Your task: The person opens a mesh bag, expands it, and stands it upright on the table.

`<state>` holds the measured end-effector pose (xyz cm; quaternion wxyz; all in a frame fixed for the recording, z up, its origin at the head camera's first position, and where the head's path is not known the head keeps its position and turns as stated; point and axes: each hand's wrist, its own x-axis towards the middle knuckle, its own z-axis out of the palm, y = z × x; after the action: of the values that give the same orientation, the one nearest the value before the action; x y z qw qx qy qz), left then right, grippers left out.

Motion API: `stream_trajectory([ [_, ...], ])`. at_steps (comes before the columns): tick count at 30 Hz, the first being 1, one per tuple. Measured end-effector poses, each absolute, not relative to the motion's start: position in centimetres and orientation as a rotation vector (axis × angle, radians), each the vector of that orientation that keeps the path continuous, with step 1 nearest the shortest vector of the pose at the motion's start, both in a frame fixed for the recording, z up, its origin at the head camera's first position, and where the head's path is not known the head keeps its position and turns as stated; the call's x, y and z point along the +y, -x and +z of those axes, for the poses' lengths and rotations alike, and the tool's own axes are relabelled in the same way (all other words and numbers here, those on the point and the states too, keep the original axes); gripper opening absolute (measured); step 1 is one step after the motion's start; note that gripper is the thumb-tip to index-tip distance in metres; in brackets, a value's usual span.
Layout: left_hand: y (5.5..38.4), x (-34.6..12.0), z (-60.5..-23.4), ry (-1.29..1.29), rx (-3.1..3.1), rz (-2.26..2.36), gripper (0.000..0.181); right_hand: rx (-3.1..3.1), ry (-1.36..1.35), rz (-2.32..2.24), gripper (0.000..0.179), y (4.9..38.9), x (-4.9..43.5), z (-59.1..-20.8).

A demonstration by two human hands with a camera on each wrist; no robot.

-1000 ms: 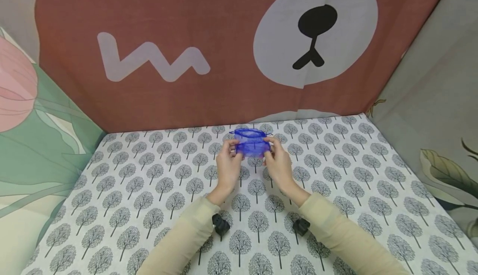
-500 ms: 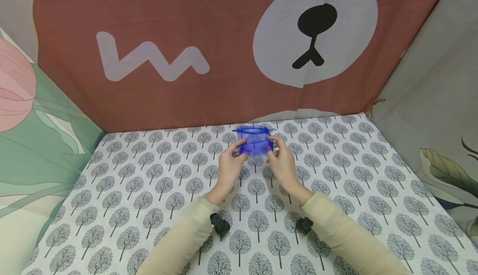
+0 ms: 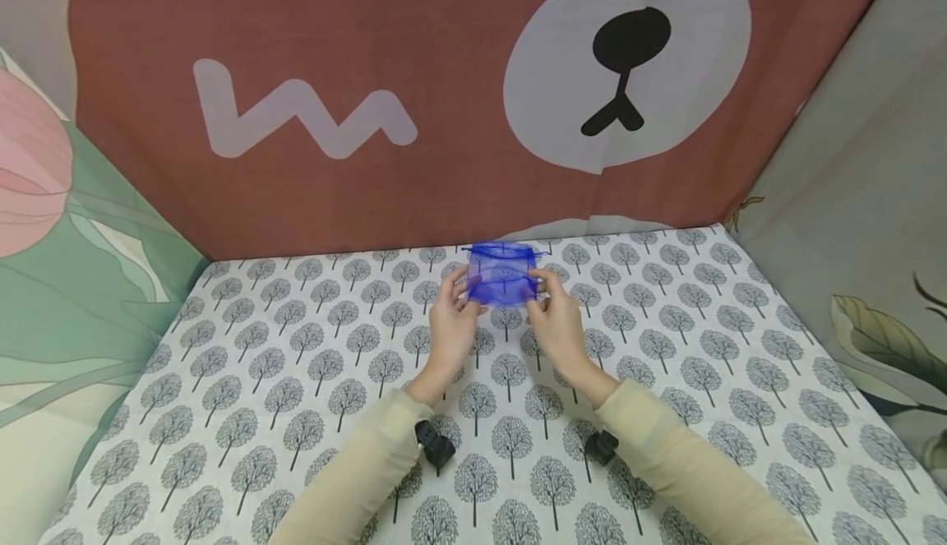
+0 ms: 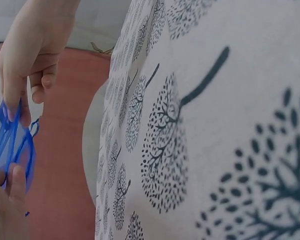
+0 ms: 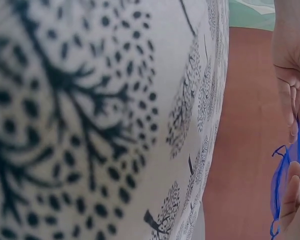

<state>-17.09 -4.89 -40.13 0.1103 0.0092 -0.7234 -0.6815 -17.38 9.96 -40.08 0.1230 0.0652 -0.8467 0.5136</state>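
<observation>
A sheer blue drawstring pouch (image 3: 503,259) is held up between both hands near the back of the table. My left hand (image 3: 451,331) pinches its left side between thumb and fingers. On the opposite side my right hand (image 3: 556,327) pinches it in the same way. The tree print shows through the thin fabric, and dark blue cords run across its upper part with ends sticking out at both sides. In the left wrist view the pouch (image 4: 14,145) appears gathered in folds between the fingers. Part of the pouch (image 5: 280,180) with a cord loop shows in the right wrist view.
A white cloth with dark trees (image 3: 325,430) covers the table. Behind it hangs a reddish-brown curtain (image 3: 444,191) with a bear's muzzle. Patterned drapes stand at both sides. A small black device (image 3: 435,445) sits at the left wrist, another (image 3: 602,446) at the right.
The pouch has risen slightly in the head view and its upper part is spread flatter and taller. Both hands keep their pinch, with only small shifts of the fingers.
</observation>
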Motion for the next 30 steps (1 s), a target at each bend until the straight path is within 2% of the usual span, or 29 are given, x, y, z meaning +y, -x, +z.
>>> stream_trajectory([
  [8,17.4,-4.9,-40.3,-0.112,-2.105,-2.008,0.018,-2.433,-0.193,1.544,0.034,17.3,9.8,-40.0],
  [23,17.0,-5.0,-39.5,-0.130,-2.089,-1.997,0.004,-2.372,-0.258,1.503,0.034,17.1,9.4,-40.0],
  [26,16.2,-5.0,-38.1,-0.111,-2.134,-1.968,0.014,-2.382,-0.230,1.514,0.036,17.2,9.4,-39.9],
  [30,16.1,-5.1,-38.2,0.000,-2.200,-1.844,0.044,-2.403,-0.167,1.533,0.037,17.3,9.5,-39.8],
])
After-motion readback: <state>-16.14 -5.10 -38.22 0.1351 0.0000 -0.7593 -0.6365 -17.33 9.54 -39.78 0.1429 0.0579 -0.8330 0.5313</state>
